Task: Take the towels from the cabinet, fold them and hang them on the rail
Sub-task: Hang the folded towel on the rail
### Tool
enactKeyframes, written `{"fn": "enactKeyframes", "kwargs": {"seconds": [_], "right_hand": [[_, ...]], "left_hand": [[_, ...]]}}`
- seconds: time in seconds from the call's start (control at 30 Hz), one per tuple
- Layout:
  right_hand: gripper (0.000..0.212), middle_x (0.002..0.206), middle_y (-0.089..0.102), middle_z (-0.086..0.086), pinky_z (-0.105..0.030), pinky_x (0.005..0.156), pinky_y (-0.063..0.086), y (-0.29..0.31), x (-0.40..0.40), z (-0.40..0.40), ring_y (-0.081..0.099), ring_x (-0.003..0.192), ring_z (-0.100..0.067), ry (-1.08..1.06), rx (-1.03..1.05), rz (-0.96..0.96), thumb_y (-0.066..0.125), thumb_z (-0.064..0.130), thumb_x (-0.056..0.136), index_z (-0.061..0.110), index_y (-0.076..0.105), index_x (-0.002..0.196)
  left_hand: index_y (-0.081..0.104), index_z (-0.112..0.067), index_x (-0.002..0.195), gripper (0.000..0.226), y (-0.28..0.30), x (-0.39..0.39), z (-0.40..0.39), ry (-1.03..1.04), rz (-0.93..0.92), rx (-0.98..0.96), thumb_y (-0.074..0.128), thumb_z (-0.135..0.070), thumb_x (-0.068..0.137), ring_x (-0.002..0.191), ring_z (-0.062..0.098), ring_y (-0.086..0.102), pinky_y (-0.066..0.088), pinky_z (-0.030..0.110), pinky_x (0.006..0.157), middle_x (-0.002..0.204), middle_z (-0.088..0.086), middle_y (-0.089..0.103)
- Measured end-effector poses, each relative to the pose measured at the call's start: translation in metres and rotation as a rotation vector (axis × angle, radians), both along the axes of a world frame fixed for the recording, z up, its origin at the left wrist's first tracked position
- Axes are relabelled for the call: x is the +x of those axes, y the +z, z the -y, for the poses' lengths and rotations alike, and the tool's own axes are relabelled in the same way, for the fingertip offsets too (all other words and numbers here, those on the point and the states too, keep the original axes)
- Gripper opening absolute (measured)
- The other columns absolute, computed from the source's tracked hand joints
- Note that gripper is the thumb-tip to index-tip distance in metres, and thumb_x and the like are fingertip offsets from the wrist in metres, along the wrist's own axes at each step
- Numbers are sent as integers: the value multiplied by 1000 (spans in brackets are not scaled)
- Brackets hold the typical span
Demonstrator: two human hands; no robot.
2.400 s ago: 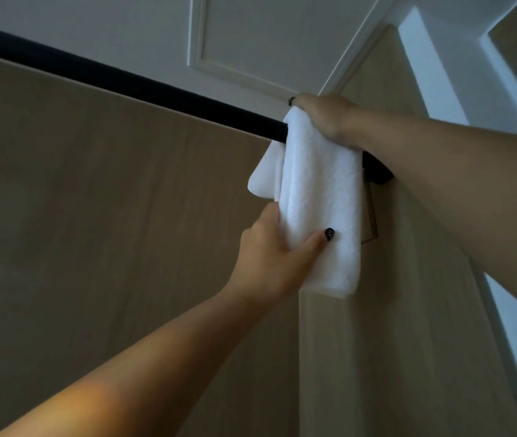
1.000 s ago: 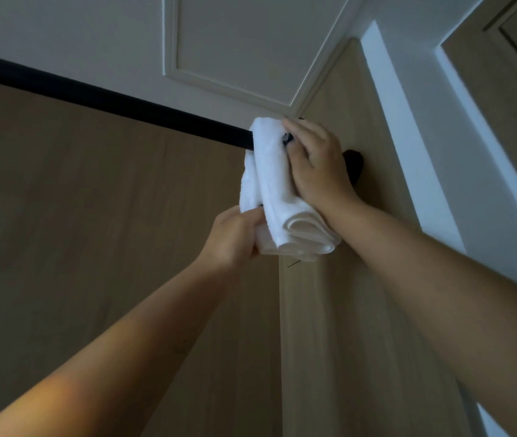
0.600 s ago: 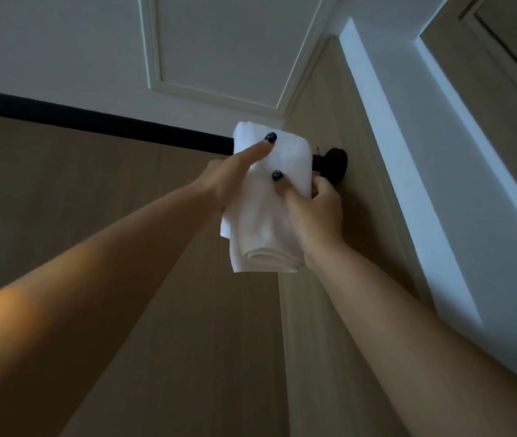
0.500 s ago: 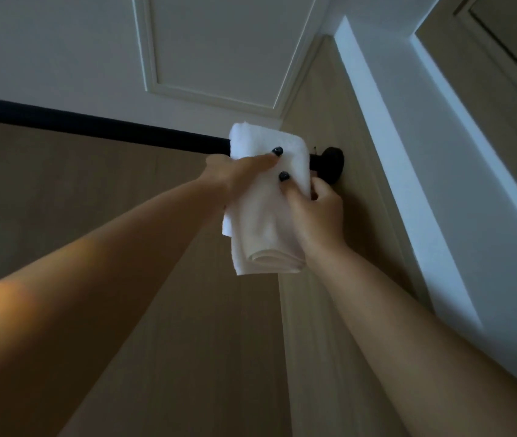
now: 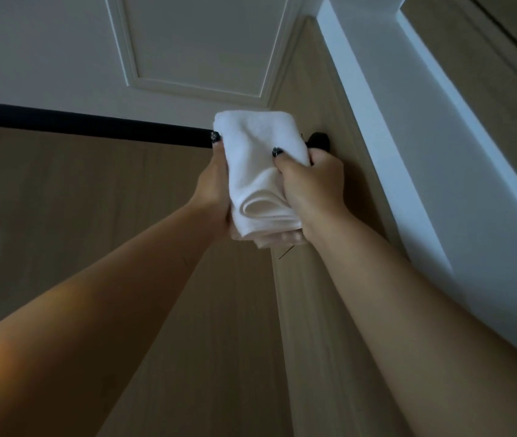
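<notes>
A folded white towel (image 5: 258, 171) hangs over the black rail (image 5: 93, 129) at its right end, near the rail's wall mount (image 5: 319, 141). The left hand (image 5: 214, 187) grips the towel's left side, its fingers wrapping under the bottom. The right hand (image 5: 309, 187) clasps the right side, thumb on the front.

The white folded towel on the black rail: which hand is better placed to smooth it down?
Probably the left hand: it lies along the white folded towel with fingers reaching underneath, while the right hand pinches its other edge.
</notes>
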State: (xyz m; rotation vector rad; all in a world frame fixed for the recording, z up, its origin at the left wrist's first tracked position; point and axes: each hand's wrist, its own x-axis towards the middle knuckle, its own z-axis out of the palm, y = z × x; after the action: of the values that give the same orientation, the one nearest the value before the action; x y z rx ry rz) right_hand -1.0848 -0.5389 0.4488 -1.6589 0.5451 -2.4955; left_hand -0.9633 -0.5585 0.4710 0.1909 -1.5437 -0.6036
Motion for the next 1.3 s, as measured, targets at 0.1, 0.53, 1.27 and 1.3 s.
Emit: {"fn": "enactKeyframes", "kwargs": {"seconds": [0.1, 0.53, 1.27, 1.3], "right_hand": [[21, 90, 72, -7, -40, 77, 58, 8, -2, 4, 69, 85, -26, -50, -12, 6, 68, 29, 85, 10, 68, 92], [61, 98, 72, -9, -40, 70, 57, 7, -13, 9, 71, 82, -34, 283, 304, -69, 73, 51, 62, 13, 66, 110], [54, 91, 74, -8, -31, 59, 53, -16, -30, 29, 71, 79, -27, 294, 350, -142, 55, 60, 87, 13, 73, 108], [56, 88, 73, -7, -27, 52, 49, -20, -30, 27, 69, 73, -25, 281, 366, -127, 54, 62, 87, 13, 71, 109]], "left_hand": [[68, -13, 89, 54, -6, -4, 3, 41, 8, 23, 35, -52, 104, 74, 21, 73, 56, 30, 60, 74, 6, 74], [66, -12, 115, 83, 12, -3, -18, 291, 194, 105, 78, -71, 57, 91, 30, 74, 56, 44, 90, 101, 8, 76], [54, -1, 128, 58, 7, -43, -12, 601, 234, 20, 49, -50, 98, 109, 31, 62, 48, 42, 101, 119, 14, 64], [55, -1, 127, 60, 4, -41, -12, 613, 234, 21, 51, -52, 97, 107, 31, 63, 49, 43, 100, 116, 14, 66]]}}
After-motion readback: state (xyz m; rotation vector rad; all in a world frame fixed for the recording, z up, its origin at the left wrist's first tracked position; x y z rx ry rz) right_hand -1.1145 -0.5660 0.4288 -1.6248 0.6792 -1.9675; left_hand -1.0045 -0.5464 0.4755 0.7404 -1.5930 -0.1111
